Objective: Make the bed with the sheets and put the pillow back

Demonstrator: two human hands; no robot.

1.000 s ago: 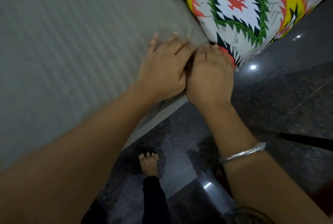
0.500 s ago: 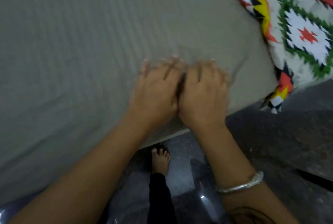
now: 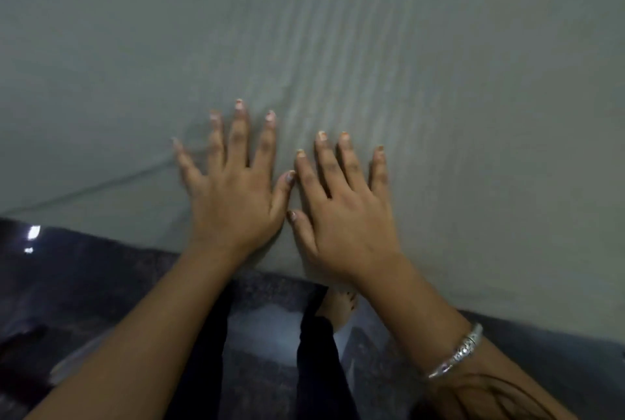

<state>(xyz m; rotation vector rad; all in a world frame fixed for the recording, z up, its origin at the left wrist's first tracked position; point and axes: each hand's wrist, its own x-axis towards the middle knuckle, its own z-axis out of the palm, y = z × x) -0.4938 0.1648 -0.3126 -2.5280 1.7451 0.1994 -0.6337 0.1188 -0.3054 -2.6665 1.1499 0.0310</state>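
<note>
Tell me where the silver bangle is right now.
In the head view's lower right, the silver bangle circles the right forearm, behind the right hand pressed flat on the grey sheet.

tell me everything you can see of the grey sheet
The grey sheet looks like thin cloth with faint stripes. It lies spread out flat and fills most of the view, with one crease at the left. The left hand and right hand press flat on it near its edge, fingers spread.
</note>
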